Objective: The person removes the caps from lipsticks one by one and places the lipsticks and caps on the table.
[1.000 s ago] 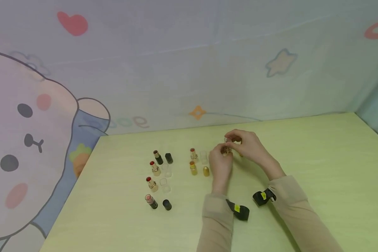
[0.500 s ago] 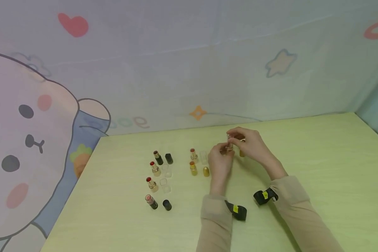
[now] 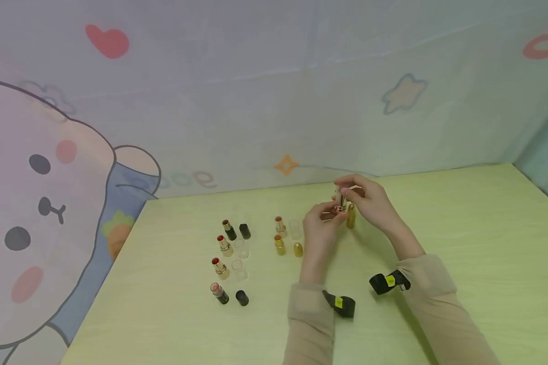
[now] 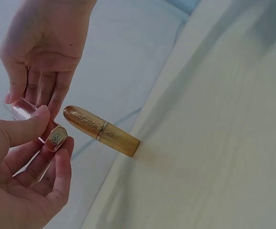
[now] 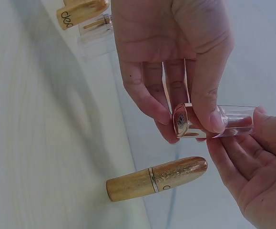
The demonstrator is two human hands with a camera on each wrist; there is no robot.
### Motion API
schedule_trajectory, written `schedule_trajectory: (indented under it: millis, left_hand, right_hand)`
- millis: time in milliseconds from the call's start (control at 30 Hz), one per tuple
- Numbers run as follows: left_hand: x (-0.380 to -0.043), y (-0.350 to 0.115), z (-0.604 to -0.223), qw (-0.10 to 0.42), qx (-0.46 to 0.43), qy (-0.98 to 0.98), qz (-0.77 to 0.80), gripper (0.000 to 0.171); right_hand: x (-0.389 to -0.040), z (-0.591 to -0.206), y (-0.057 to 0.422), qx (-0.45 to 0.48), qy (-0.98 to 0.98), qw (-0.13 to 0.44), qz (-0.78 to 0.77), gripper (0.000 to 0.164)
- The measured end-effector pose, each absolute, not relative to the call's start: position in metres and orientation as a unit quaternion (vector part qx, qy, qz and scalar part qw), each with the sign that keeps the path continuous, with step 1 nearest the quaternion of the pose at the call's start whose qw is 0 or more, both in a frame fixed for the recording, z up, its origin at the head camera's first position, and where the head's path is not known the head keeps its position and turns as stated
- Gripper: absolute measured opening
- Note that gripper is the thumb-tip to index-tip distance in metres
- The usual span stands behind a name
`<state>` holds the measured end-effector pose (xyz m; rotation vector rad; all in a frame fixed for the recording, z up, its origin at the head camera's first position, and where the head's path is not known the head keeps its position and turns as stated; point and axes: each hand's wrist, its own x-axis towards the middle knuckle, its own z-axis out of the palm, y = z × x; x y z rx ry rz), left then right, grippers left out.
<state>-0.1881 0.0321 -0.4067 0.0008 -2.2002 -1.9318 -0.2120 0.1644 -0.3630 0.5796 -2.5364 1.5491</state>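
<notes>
Both hands hold one lipstick [image 3: 340, 201] with a clear cap, raised above the far part of the table. My left hand [image 3: 318, 230] pinches its rose-gold base [image 4: 56, 138] between thumb and fingers. The fingers of my right hand [image 3: 369, 204] pinch the far end of the clear cap [image 5: 240, 114], which surrounds the upper part of the lipstick. A round emblem shows on the underside of the base in both wrist views. Close by, a closed gold lipstick [image 3: 351, 217] stands upright on the table, touched by neither hand.
Left of my hands stand an uncapped lipstick [image 3: 280, 226] with a clear cap [image 3: 295, 229] and a gold lipstick [image 3: 279, 245] beside its gold cap [image 3: 298, 249]. Farther left, several open lipsticks [image 3: 220, 267] form a row, caps alongside. A printed cloth [image 3: 255, 91] hangs behind the table.
Both hands have moved up and to the right with the lipstick between them. The closed gold lipstick, mostly hidden behind my right hand before, now shows fully.
</notes>
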Motion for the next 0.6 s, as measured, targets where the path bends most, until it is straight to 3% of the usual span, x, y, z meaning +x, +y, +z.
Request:
schedule_trajectory:
  millis: [600]
  left_hand:
    - [-0.1897, 0.0297, -0.4023, 0.075, 0.0, -0.738, -0.67, 0.03]
  right_hand:
    - [-0.2076, -0.3546, 0.1673, 0.187, -0.819, 0.048, 0.541, 0.033]
